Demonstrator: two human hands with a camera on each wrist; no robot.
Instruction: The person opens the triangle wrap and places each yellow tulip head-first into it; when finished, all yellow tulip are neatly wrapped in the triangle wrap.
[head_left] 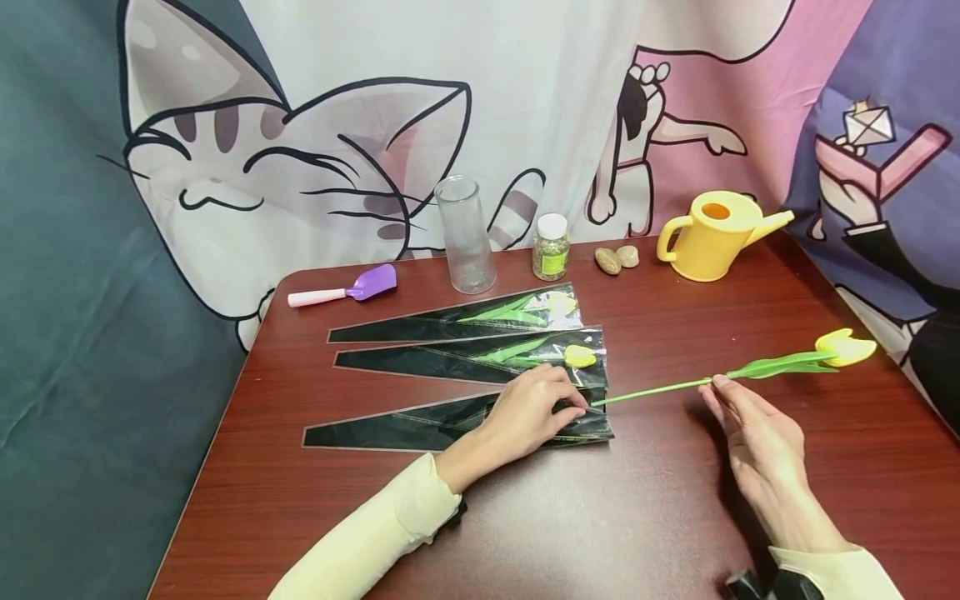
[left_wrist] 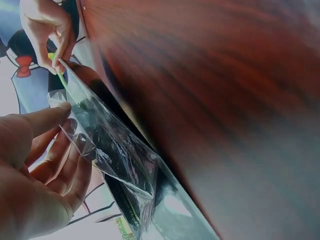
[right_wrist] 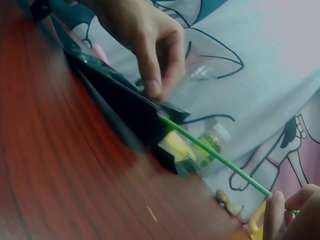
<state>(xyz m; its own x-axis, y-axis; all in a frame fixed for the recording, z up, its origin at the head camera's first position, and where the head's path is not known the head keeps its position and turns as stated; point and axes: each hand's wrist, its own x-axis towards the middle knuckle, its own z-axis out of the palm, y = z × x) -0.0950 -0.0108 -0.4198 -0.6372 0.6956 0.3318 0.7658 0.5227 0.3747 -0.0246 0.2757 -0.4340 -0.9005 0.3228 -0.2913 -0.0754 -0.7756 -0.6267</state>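
Observation:
My left hand (head_left: pixel 528 412) pinches the open wide end of the nearest black flower sleeve (head_left: pixel 390 429). In the left wrist view its thumb and fingers hold the sleeve's clear film (left_wrist: pixel 115 145), lifted off the dark back. With thumb and fingertips my right hand (head_left: pixel 768 450) pinches the green stem of a yellow artificial tulip (head_left: pixel 847 347), its bloom pointing right. The stem's end reaches the sleeve's mouth; the right wrist view shows the stem (right_wrist: pixel 215 152) at the opening. Two similar sleeves lie beyond, the middle one (head_left: pixel 420 364) and far one (head_left: pixel 420 326), each with a yellow tulip inside.
Along the table's back stand a ribbed clear glass vase (head_left: pixel 468 242), a white-capped jar (head_left: pixel 552 250) of small granules and a yellow watering can (head_left: pixel 708 237). Two pebbles (head_left: pixel 609 261) lie between jar and can. A purple-and-pink toy shovel (head_left: pixel 371 283) lies at back left.

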